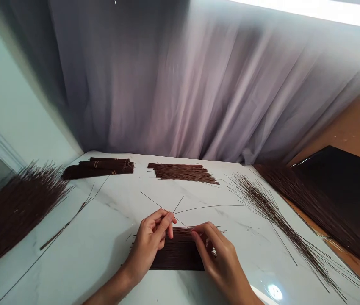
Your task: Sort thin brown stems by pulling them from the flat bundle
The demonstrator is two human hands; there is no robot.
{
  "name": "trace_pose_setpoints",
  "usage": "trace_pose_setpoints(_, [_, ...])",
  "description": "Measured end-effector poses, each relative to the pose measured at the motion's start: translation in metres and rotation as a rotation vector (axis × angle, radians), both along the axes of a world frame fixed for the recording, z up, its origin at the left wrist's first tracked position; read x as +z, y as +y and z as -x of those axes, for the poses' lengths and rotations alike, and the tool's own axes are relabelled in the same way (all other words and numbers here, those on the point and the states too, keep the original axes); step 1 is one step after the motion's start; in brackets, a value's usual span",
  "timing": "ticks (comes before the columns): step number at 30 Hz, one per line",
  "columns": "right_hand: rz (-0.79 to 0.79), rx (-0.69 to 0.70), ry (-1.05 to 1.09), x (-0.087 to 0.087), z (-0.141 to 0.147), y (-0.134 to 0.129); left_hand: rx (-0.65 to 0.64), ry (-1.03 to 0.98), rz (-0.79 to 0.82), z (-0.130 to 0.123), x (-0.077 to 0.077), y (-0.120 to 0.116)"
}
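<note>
My left hand (155, 231) is closed in a pinch on a thin dark stick (151, 201), which slants down to the right past the fingertips. A second short stick end (178, 203) pokes up beside the thumb. My right hand (215, 250) has its thumb and forefinger pinched together near the slanting stick's lower end; whether they grip it is hard to see. Below both hands lies a flat layer of dark brown sticks (178, 252), side by side, partly covered by the hands. One long curved strand (211, 207) rests on the table just beyond my fingers.
On the white marbled table (103, 237) lie tied bundles (103, 166), a flat stick pile (183, 173), a large heap (18, 212) at left and a loose sheaf (275, 216) at right. More sticks (319, 212) lie beyond the right edge. A grey curtain (167, 84) hangs behind.
</note>
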State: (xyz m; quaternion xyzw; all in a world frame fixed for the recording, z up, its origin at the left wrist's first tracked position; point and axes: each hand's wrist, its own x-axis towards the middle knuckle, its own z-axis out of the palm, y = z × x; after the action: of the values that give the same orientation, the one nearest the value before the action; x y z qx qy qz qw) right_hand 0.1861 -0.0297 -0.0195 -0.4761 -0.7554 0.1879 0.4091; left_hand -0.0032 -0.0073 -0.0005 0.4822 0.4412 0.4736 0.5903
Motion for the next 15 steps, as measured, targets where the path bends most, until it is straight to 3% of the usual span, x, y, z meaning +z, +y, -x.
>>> trace_pose_setpoints(4, [0.127, 0.023, 0.082, 0.0, -0.003, 0.0, -0.018, 0.012, -0.023, 0.0, 0.002, 0.0])
trace_pose_setpoints(7, [0.264, 0.105, 0.066, 0.008, -0.014, 0.006, -0.076, 0.048, 0.001, 0.004, 0.012, -0.006])
trace_pose_setpoints(10, [0.383, 0.283, -0.073, 0.028, -0.031, 0.017, -0.337, 0.164, 0.002, 0.006, 0.024, -0.016])
trace_pose_setpoints(13, [0.304, 0.348, -0.18, 0.052, -0.043, 0.024, -0.581, 0.378, -0.086, 0.002, 0.03, -0.026])
trace_pose_setpoints(15, [0.113, 0.307, -0.23, 0.063, -0.043, 0.022, -0.591, 0.471, -0.111, -0.003, 0.028, -0.028])
